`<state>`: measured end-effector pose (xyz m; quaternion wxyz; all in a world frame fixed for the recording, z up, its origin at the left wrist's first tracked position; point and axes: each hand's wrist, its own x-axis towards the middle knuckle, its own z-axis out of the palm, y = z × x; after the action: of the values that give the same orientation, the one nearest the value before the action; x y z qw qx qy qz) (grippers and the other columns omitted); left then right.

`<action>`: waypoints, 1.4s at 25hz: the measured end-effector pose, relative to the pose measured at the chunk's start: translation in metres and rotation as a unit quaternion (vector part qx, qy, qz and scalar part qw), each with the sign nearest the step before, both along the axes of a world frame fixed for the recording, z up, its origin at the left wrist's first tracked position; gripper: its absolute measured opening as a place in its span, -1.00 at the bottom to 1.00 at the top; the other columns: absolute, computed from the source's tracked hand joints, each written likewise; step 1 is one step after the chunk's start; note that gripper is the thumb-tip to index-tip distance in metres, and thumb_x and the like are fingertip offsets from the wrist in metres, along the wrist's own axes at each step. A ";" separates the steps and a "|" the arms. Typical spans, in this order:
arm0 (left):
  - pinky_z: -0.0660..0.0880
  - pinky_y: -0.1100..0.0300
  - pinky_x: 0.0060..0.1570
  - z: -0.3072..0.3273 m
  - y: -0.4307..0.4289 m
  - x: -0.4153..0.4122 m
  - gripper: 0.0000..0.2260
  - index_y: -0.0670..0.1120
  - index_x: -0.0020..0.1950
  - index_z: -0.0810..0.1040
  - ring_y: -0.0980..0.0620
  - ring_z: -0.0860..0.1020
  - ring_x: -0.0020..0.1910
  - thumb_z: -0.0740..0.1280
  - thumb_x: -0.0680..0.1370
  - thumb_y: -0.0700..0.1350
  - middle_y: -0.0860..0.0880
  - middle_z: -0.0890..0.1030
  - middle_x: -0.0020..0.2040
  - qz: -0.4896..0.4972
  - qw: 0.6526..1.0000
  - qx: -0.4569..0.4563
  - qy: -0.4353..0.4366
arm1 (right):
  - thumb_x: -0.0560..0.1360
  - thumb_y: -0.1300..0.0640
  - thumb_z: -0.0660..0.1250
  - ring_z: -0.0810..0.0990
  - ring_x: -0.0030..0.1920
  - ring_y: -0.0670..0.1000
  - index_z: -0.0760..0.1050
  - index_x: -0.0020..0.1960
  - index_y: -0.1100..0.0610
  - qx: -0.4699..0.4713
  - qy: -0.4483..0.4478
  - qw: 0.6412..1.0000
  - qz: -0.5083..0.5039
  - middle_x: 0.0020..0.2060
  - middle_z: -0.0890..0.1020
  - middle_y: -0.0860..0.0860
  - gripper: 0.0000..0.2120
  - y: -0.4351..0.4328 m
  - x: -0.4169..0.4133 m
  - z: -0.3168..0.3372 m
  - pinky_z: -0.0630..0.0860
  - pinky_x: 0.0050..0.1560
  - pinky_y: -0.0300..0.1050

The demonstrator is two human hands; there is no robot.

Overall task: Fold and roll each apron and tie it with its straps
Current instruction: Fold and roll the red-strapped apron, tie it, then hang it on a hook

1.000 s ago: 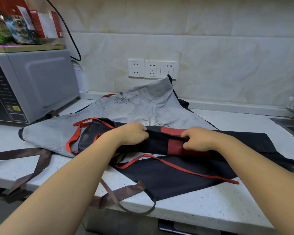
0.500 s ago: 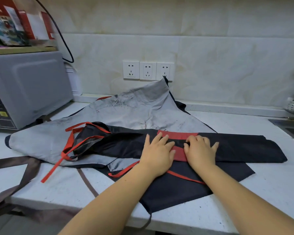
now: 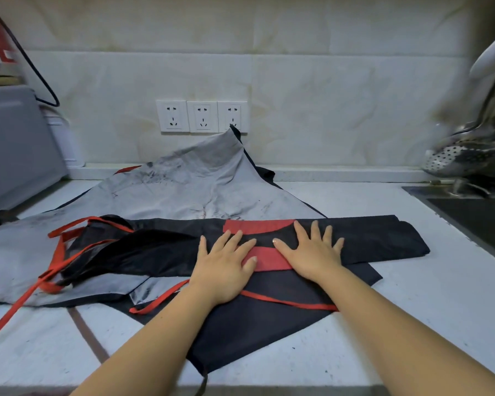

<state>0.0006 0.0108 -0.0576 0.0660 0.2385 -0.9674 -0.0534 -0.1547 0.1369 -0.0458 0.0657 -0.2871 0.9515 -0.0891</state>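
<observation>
A black apron [image 3: 377,238] with red patches and red straps [image 3: 286,300] lies folded into a long band across the white counter [image 3: 429,304]. My left hand [image 3: 225,264] and my right hand [image 3: 312,252] press flat on its middle, fingers spread and straight, side by side. Loose red straps [image 3: 55,270] trail off its left end. Under and behind it spreads a stained grey apron [image 3: 183,190], its corner leaning up the wall, with a brown strap [image 3: 83,330] lying toward the counter's front edge.
A grey microwave [image 3: 15,144] stands at the left with a black cable above it. Three wall sockets [image 3: 202,116] sit behind the aprons. A dark sink [image 3: 475,215] and hanging metal strainers [image 3: 457,158] are at the right.
My hands let go of the folded edge they gripped and laid flat on the black apron. Since half a second ago they have spread a little apart, and the view has shifted right.
</observation>
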 end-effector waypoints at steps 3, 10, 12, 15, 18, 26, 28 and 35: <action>-0.22 -0.20 0.50 0.000 -0.001 0.000 -0.53 0.25 0.55 0.05 0.09 -0.10 0.58 -0.12 0.64 0.23 0.13 0.00 0.60 0.003 1.000 0.000 -0.007 | 0.43 -0.52 -0.16 -0.23 0.54 0.24 -0.12 0.58 -0.11 0.016 -0.002 0.999 -0.043 0.57 -0.15 0.10 -0.15 0.030 -0.032 0.000 -0.24 0.49 0.26; -0.20 -0.19 0.50 -0.001 -0.001 -0.003 -0.54 0.26 0.55 0.06 0.10 -0.08 0.57 -0.08 0.64 0.22 0.15 0.02 0.60 0.009 1.000 0.001 -0.005 | 0.39 -0.56 -0.14 -0.25 0.52 0.30 -0.07 0.57 -0.15 0.028 -0.012 0.992 -0.126 0.57 -0.13 0.10 -0.14 0.066 -0.070 0.002 -0.30 0.46 0.30; -0.19 -0.20 0.50 -0.001 -0.001 -0.003 -0.55 0.26 0.55 0.08 0.10 -0.07 0.57 -0.06 0.64 0.21 0.15 0.03 0.59 0.009 1.000 0.003 -0.003 | 0.38 -0.57 -0.15 -0.24 0.51 0.33 -0.07 0.57 -0.15 0.030 -0.007 0.990 -0.135 0.57 -0.13 0.11 -0.13 0.066 -0.069 0.002 -0.30 0.45 0.32; -0.19 -0.19 0.50 -0.001 0.000 -0.003 -0.56 0.26 0.54 0.10 0.10 -0.05 0.57 -0.04 0.64 0.21 0.15 0.05 0.59 0.010 1.000 0.010 0.001 | 0.38 -0.57 -0.16 -0.22 0.51 0.37 -0.08 0.57 -0.13 0.033 -0.001 0.986 -0.164 0.57 -0.13 0.14 -0.12 0.066 -0.068 0.003 -0.29 0.44 0.33; -0.19 -0.18 0.50 -0.001 -0.001 -0.003 -0.56 0.27 0.54 0.09 0.11 -0.06 0.57 -0.04 0.64 0.21 0.16 0.06 0.59 0.010 1.000 0.009 0.003 | 0.40 -0.55 -0.18 -0.19 0.52 0.34 -0.10 0.58 -0.06 0.035 0.001 0.981 -0.189 0.55 -0.13 0.20 -0.10 0.065 -0.071 0.002 -0.24 0.47 0.28; -0.20 -0.18 0.50 -0.001 0.000 -0.003 -0.55 0.27 0.54 0.08 0.11 -0.06 0.57 -0.05 0.64 0.22 0.16 0.05 0.59 0.010 1.000 0.012 0.008 | 0.47 -0.47 -0.16 -0.03 0.53 0.17 -0.06 0.59 0.06 0.054 0.031 0.975 -0.215 0.57 -0.04 0.07 -0.14 0.086 -0.094 0.007 -0.02 0.46 0.10; -0.20 -0.18 0.50 -0.001 -0.001 -0.003 -0.55 0.27 0.54 0.08 0.11 -0.06 0.57 -0.05 0.64 0.22 0.16 0.05 0.59 0.010 1.000 0.011 0.007 | 0.54 -0.37 -0.13 -0.10 0.55 0.17 -0.05 0.58 0.10 0.050 0.046 0.982 -0.176 0.57 -0.06 0.04 -0.22 0.083 -0.101 0.004 -0.07 0.48 0.17; -0.20 -0.18 0.50 0.000 0.001 -0.004 -0.55 0.27 0.54 0.09 0.10 -0.06 0.57 -0.06 0.64 0.22 0.15 0.05 0.59 0.011 1.000 0.010 0.007 | 0.59 -0.10 -0.06 -0.14 0.55 0.19 -0.03 0.58 0.14 0.060 -0.017 0.981 -0.183 0.56 -0.04 0.15 -0.38 0.065 -0.102 0.011 -0.15 0.50 0.21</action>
<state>-0.0030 0.0114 -0.0576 0.0713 0.2493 -0.9637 -0.0636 -0.2571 0.2023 -0.0352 0.0813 -0.1021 0.9903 -0.0475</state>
